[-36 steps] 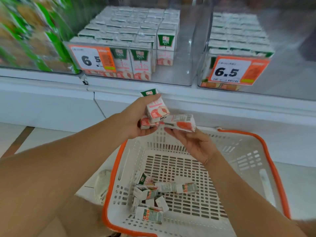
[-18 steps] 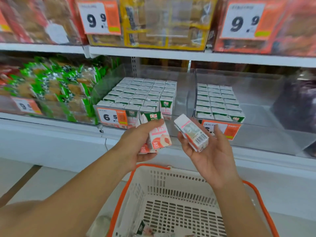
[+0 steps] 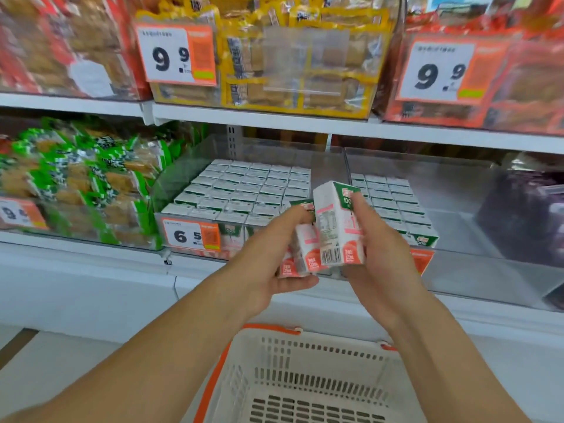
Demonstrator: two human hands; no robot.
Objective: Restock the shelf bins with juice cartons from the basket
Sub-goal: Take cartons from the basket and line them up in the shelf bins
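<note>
My right hand (image 3: 385,254) grips a white, green and pink juice carton (image 3: 337,224), held upright in front of the shelf. Pressed against its left side are two more cartons (image 3: 302,251), held by my left hand (image 3: 268,257). Behind my hands, two clear shelf bins hold rows of the same cartons: the left bin (image 3: 244,190) is nearly full, the right bin (image 3: 393,203) has cartons only in its left part. The white basket (image 3: 305,377) with an orange rim stands below my arms; only its far end shows.
Green snack packs (image 3: 76,178) fill the bin at the left. A dark purple pack (image 3: 525,215) lies at the right end of the shelf. The upper shelf carries red and yellow packs with 9.9 price tags (image 3: 177,53). A 6.5 price tag (image 3: 192,236) hangs on the left bin.
My head has tilted up, so the shelves fill the view and the basket has dropped low. My right hand turned its carton upright and brought it against the cartons in my left hand.
</note>
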